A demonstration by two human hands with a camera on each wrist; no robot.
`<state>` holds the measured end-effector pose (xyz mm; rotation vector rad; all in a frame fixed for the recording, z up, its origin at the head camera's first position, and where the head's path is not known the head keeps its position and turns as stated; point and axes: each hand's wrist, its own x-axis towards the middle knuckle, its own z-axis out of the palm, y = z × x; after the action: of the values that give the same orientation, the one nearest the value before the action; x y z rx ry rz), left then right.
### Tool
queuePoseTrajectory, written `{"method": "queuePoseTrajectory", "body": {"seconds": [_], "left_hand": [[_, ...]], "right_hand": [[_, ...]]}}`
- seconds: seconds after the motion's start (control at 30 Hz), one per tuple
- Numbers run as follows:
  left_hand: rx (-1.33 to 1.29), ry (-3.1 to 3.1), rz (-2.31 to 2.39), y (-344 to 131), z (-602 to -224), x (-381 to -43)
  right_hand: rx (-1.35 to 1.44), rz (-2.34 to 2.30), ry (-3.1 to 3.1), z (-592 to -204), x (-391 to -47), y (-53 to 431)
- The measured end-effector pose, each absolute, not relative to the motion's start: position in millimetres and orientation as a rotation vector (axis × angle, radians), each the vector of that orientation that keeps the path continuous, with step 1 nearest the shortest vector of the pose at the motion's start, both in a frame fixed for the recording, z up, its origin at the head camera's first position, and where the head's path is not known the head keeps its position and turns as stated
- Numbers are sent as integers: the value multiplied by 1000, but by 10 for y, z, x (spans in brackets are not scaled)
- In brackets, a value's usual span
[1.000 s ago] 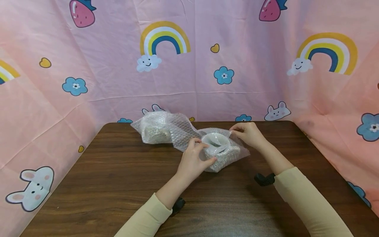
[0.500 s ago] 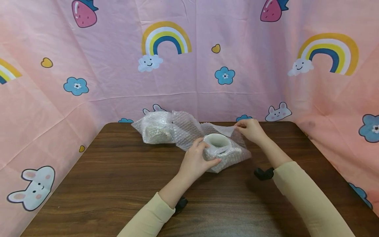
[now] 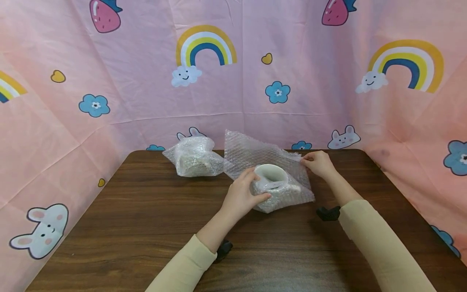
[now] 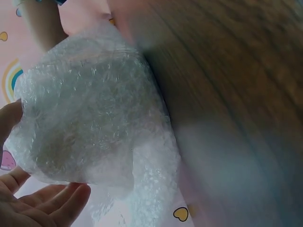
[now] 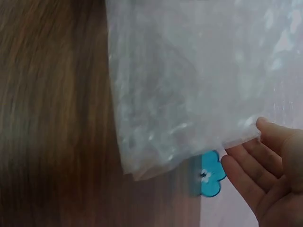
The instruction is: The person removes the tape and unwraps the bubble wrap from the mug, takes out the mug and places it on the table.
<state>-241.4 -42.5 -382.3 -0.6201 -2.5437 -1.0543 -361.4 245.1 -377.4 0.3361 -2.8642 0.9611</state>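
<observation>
A white cup [image 3: 268, 174] with a round open mouth stands on the table, its lower part wrapped in clear bubble wrap [image 3: 251, 152]. My left hand [image 3: 238, 196] holds the cup's wrapped side between thumb and fingers. Beyond the cup, a loose flap of the wrap spreads up and back. Its right edge is pinched by my right hand [image 3: 320, 164]. In the left wrist view, bubble wrap [image 4: 94, 104] covers the cup beside the left hand [image 4: 42, 208]. The right wrist view has the right hand [image 5: 277, 175] gripping the sheet's edge, with the cup hidden.
A second bubble-wrapped bundle [image 3: 193, 160] lies at the back left of the brown wooden table [image 3: 127, 227], close to the flap. Its contents are hard to make out. A pink patterned cloth [image 3: 240, 89] hangs behind the table's far edge.
My right hand has drawn the wrap to the right, so the flap has opened out behind the cup and off its mouth. It has pulled away from the left bundle. The left hand keeps its hold.
</observation>
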Motion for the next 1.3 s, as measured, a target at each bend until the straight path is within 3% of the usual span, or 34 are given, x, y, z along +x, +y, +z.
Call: {"method": "queuePoseTrajectory", "body": {"seconds": [0.47, 0.67, 1.3], "left_hand": [[-645, -2577, -1131, -427, -3824, -2445], [-643, -2578, -1150, -427, -3815, -2446], [-630, -2557, -1180, -454, -3843, -2480]], "right_hand": [[219, 1139, -2988, -4139, -3586, 2741], [268, 1009, -3006, -4264, -3594, 2776], [347, 1005, -3017, -4274, -3610, 2724]]}}
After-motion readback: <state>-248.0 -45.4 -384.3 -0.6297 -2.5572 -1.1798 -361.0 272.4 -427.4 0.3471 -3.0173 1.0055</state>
